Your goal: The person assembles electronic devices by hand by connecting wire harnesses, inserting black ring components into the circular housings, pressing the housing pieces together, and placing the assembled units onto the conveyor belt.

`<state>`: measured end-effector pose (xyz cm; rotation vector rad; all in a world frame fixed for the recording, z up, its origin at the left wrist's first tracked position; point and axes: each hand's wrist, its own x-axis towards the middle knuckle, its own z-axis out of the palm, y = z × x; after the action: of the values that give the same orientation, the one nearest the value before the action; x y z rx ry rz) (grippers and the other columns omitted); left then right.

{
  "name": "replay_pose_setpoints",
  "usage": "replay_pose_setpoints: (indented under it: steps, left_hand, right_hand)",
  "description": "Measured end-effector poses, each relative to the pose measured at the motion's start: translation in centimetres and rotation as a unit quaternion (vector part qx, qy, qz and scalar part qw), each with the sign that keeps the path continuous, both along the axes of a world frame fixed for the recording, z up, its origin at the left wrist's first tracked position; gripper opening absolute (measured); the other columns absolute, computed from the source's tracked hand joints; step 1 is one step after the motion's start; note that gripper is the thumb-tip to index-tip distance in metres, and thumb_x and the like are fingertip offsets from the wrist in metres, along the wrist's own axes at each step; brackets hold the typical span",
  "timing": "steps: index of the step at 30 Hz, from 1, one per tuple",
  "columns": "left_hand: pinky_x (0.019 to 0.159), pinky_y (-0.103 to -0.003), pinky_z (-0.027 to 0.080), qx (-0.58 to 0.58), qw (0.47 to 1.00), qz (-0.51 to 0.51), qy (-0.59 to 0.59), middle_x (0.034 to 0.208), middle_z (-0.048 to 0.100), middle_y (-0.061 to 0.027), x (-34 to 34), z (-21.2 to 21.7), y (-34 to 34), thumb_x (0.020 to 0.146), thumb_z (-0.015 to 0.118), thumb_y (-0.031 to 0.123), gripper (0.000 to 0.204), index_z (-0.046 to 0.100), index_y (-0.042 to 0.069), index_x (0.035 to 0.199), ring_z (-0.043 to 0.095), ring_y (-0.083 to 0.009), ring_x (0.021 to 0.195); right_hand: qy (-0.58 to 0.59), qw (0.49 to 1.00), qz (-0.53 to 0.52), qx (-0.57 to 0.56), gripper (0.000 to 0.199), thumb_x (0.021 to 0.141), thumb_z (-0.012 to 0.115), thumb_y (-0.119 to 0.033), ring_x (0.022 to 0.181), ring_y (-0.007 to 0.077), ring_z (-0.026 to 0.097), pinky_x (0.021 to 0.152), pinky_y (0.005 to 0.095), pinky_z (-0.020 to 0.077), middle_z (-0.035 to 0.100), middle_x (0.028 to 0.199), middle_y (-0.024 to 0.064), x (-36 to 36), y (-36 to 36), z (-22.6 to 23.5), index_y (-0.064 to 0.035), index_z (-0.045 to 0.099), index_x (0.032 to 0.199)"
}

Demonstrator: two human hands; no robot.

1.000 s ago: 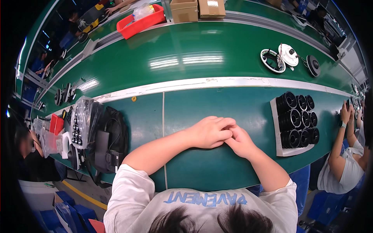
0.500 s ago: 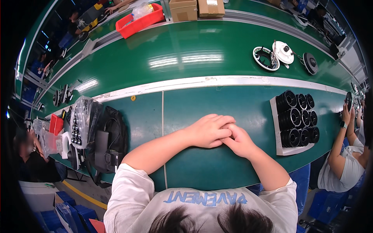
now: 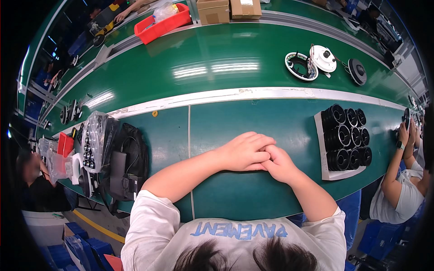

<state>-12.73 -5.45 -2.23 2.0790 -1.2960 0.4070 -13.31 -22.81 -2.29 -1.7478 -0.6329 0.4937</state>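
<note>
My left hand (image 3: 248, 151) lies clasped together with my right hand (image 3: 281, 165) above the green worktable (image 3: 226, 192). The left fingers fold over the right hand. Most of the right fingers are hidden beneath the left, with its thumb side showing. No object can be seen between them. Nearest on the right is a white tray (image 3: 323, 156) of black ring-shaped parts (image 3: 338, 137) in rows. A black bag (image 3: 135, 153) sits to the left, with a dark box-like device (image 3: 118, 174) against it.
A green conveyor belt (image 3: 153, 72) runs behind a pale rail, carrying opened round white housings (image 3: 323, 58) and a dark disc (image 3: 357, 72). Plastic-wrapped parts (image 3: 92, 142) stand left. A red bin (image 3: 162, 23) and cardboard boxes (image 3: 213, 12) are at the back. Co-workers sit on both sides.
The round housings and the dark disc on the belt have shifted slightly left. At the far upper left, another person's hand has moved. My clasped hands have hardly moved.
</note>
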Motion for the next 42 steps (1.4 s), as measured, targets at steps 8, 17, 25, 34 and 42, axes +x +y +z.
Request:
replay_pose_setpoints:
  steps: [8, 17, 25, 34, 42]
  left_hand:
    - [0.075, -0.039, 0.042, -0.003, 1.000, 0.005, -0.024, 0.109, 0.048, -0.0163, 0.1, -0.2, -0.2, 0.075, 0.061, 0.032, 0.027, 0.053, 0.006, 0.077, 0.052, -0.0303, 0.089]
    - [0.079, -0.039, 0.040, 0.012, 1.000, 0.008, 0.023, 0.110, 0.047, -0.0157, 0.0, 0.0, 0.0, 0.075, 0.059, 0.030, 0.024, 0.055, 0.007, 0.080, 0.049, -0.0303, 0.097]
    - [0.082, -0.037, 0.040, -0.109, 0.977, 0.123, 0.138, 0.104, 0.049, -0.0153, 2.8, 0.5, 0.6, 0.072, 0.059, 0.021, 0.018, 0.056, 0.006, 0.080, 0.050, -0.0317, 0.093]
    - [0.074, -0.038, 0.045, 0.007, 0.827, 0.465, 0.314, 0.090, 0.060, -0.0242, 19.5, 0.2, -0.4, 0.078, 0.052, 0.034, 0.038, 0.062, -0.003, 0.084, 0.058, -0.0363, 0.081]
    - [0.057, -0.037, 0.047, 0.009, 0.741, 0.494, 0.454, 0.078, 0.062, -0.0157, 23.5, 1.7, -0.4, 0.078, 0.051, 0.030, 0.035, 0.060, -0.003, 0.082, 0.060, -0.0268, 0.064]
  right_hand:
    - [0.047, 0.998, 0.005, 0.030, 0.020, 0.078, 0.047, -0.006, 0.084, 0.0176, 0.056, 0.073, 0.0286, 0.0447, 0.059, 0.092, 0.0097, 0.1, -0.1, -0.2, 0.0002, 0.052, 0.097]
    - [0.038, 0.999, 0.003, 0.032, 0.022, 0.077, 0.050, -0.005, 0.080, 0.0159, 0.056, 0.071, 0.0274, 0.0449, 0.059, 0.089, 0.0083, 0.1, 0.0, -0.5, 0.0003, 0.052, 0.098]
    - [0.083, 0.996, 0.000, 0.042, 0.017, 0.079, 0.050, -0.006, 0.072, 0.0093, 0.055, 0.066, 0.0238, 0.0443, 0.057, 0.080, 0.0037, 0.2, 0.2, -0.2, -0.0020, 0.053, 0.096]
    - [0.056, 0.998, 0.033, 0.002, 0.017, 0.079, 0.048, -0.004, 0.068, 0.0071, 0.053, 0.065, 0.0210, 0.0436, 0.057, 0.075, 0.0021, 0.1, 0.0, -0.2, -0.0021, 0.055, 0.094]
    - [-0.061, 0.997, 0.054, -0.002, 0.014, 0.077, 0.050, -0.007, 0.067, 0.0179, 0.056, 0.062, 0.0290, 0.0447, 0.058, 0.074, 0.0067, -0.1, 0.6, 0.1, -0.0051, 0.056, 0.090]
